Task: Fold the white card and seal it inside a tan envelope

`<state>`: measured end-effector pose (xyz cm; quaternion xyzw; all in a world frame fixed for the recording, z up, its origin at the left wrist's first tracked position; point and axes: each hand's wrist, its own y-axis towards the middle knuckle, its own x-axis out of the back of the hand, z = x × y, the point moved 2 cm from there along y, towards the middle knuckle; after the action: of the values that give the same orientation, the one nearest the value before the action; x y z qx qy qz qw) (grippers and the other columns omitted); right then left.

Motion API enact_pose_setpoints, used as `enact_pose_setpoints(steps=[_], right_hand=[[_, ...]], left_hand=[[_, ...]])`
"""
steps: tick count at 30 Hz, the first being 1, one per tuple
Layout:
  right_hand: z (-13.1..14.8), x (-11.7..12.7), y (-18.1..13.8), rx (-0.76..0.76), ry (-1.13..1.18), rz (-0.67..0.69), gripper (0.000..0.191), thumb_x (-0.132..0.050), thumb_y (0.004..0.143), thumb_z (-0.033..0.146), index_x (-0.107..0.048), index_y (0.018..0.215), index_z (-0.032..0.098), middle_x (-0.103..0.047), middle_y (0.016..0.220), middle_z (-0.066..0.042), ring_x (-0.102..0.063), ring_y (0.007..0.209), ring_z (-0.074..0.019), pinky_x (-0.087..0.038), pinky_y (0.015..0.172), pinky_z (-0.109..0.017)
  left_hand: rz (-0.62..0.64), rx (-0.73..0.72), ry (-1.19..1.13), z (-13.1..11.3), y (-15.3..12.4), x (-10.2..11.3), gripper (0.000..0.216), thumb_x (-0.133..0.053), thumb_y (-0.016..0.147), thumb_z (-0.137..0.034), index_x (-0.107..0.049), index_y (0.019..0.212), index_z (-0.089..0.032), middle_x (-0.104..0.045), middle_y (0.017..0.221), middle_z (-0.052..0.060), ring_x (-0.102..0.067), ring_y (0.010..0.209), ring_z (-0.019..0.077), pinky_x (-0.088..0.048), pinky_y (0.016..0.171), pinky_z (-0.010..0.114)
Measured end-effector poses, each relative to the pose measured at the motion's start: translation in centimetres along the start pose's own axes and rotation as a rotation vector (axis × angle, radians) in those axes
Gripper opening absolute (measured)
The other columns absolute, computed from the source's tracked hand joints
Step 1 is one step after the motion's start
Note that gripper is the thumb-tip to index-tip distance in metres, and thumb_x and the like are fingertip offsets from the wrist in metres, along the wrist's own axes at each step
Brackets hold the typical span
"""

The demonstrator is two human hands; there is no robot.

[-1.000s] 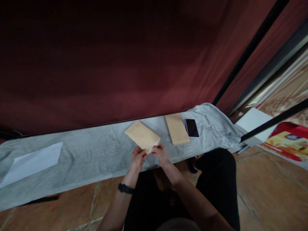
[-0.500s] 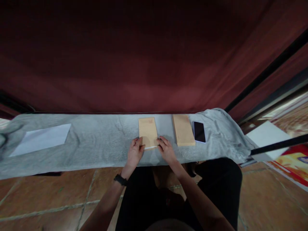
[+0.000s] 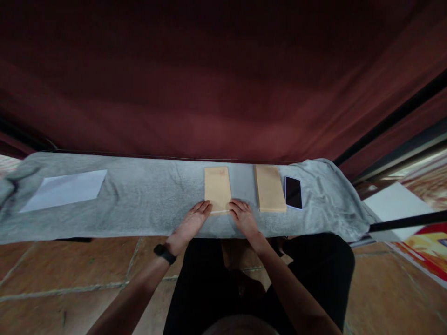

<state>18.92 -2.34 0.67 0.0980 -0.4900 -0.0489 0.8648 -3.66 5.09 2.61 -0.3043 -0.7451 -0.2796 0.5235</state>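
A brown paper envelope (image 3: 218,186) lies on the grey cloth in front of me, a reddish mark near its top right corner. A narrow white strip, perhaps paper, shows across its lower end. My left hand (image 3: 196,217) rests at the lower left edge, its fingers stretched out and touching the envelope. At the lower right edge, the bent fingers and thumb of my right hand (image 3: 243,216) grip the envelope. Right of it sits a stack of brown envelopes (image 3: 270,188), touched by neither hand.
A phone (image 3: 293,192) lies right of the stack. White paper sheets (image 3: 68,188) lie at the far left of the cloth (image 3: 150,200). Behind hangs a dark red curtain (image 3: 195,111). A black bar (image 3: 405,221) crosses the right side, before a white panel (image 3: 398,204).
My left fingers have straightened and flattened against the envelope's lower left edge; its wrist has shifted left. My right hand stays at the right edge. The view has tilted slightly.
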Motion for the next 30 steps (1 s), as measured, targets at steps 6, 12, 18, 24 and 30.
enact_pose_setpoints(steps=[6, 12, 18, 24, 30], right_hand=[[0.3, 0.2, -0.1, -0.004, -0.012, -0.007, 0.029, -0.056, 0.101, 0.018, -0.064, 0.128, 0.023, -0.058, 0.142, -0.005, -0.053, 0.126, -0.0246, -0.038, 0.106, -0.038], [0.4, 0.0, -0.2, 0.036, -0.017, -0.055, 0.028, -0.054, 0.101, 0.015, -0.065, 0.126, 0.021, -0.061, 0.138, -0.007, -0.056, 0.123, -0.0243, -0.039, 0.107, -0.040], [0.3, -0.2, -0.2, 0.070, 0.003, -0.132, 0.027, -0.052, 0.100, 0.014, -0.066, 0.122, 0.021, -0.064, 0.132, -0.007, -0.057, 0.119, -0.0245, -0.041, 0.105, -0.041], [0.6, 0.1, 0.0, 0.120, 0.033, -0.169, 0.029, -0.043, 0.104, 0.016, -0.064, 0.123, 0.021, -0.064, 0.128, -0.009, -0.059, 0.116, -0.0247, -0.045, 0.100, -0.041], [0.3, -0.4, -0.1, 0.144, 0.015, -0.197, 0.029, -0.042, 0.104, 0.016, -0.063, 0.123, 0.020, -0.065, 0.126, -0.011, -0.061, 0.115, -0.0249, -0.047, 0.097, -0.042]], left_hand=[[-0.093, 0.005, -0.012, -0.4, -0.2, 0.6, 0.046, -0.039, 0.092, -0.011, -0.066, 0.127, -0.023, -0.066, 0.134, 0.010, -0.055, 0.131, 0.0263, -0.040, 0.112, 0.050], [-0.153, -0.033, 0.037, -0.5, 5.0, 0.5, 0.046, -0.039, 0.102, -0.032, -0.052, 0.144, -0.018, -0.045, 0.157, 0.011, -0.037, 0.147, 0.0254, -0.026, 0.122, 0.048], [-0.070, 0.050, 0.153, 2.4, 14.1, -1.5, 0.061, -0.033, 0.103, -0.043, -0.035, 0.155, -0.012, -0.033, 0.163, 0.014, -0.028, 0.151, 0.0262, -0.021, 0.124, 0.044], [-0.081, 0.022, 0.129, 4.4, 17.8, -2.5, 0.060, -0.030, 0.102, -0.044, -0.039, 0.154, -0.015, -0.039, 0.160, 0.012, -0.032, 0.150, 0.0242, -0.018, 0.124, 0.044], [-0.053, -0.113, 0.123, 3.8, 16.2, -3.5, 0.058, -0.025, 0.104, -0.040, -0.038, 0.154, -0.014, -0.035, 0.161, 0.012, -0.028, 0.151, 0.0209, -0.016, 0.124, 0.041]])
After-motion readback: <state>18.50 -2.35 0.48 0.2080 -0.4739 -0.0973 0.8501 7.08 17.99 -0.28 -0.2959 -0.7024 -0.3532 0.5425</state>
